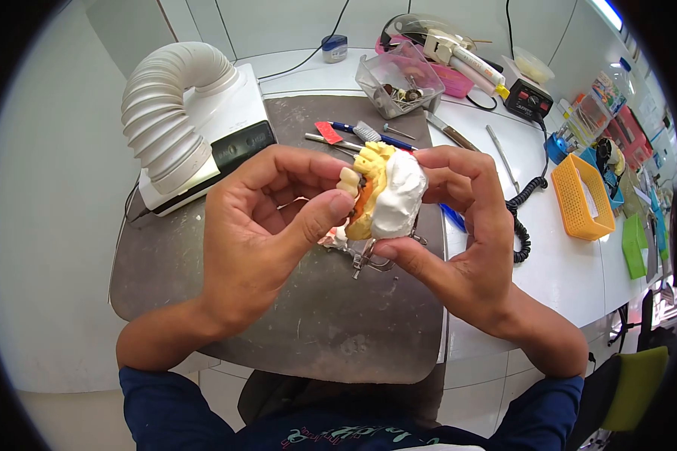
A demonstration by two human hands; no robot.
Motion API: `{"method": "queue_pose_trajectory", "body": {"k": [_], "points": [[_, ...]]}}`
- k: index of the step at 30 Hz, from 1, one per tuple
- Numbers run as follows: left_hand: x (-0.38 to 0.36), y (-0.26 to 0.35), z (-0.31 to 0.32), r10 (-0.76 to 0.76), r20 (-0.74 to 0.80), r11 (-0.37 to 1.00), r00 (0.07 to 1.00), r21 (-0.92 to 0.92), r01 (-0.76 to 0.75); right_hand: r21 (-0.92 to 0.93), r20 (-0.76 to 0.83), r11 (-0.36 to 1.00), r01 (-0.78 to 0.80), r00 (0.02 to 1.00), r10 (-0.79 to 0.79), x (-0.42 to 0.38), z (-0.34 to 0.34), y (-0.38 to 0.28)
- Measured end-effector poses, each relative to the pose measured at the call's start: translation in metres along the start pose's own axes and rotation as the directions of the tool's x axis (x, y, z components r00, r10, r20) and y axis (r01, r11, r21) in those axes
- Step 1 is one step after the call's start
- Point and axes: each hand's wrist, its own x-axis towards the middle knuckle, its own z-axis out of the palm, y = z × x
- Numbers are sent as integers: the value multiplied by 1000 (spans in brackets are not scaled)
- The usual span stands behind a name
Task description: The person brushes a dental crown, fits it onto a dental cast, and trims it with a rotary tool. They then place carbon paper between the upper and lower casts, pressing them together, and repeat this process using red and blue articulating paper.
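Dental cast (384,197) gripped by both hands above grey mat (278,316) on white bench (564,270).

— Single view, worn on the head, looking forward and steeply down onto a grey mat (293,316).

— How near?

— Very near: left hand (267,225) and right hand (462,225) filling the centre, forearms entering from the bottom edge.

— Lens?

— Fisheye, dark round border, white bench (557,263) curving away toward the wall at top. Only one view, so no overlap to report.
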Motion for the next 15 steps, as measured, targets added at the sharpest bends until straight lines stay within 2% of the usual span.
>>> {"method": "queue_pose_trajectory", "body": {"k": [15], "points": [[1,2,0,-31,18,999,999,-16,31,2,-6,999,-32,999,32,0,1,-1]]}}
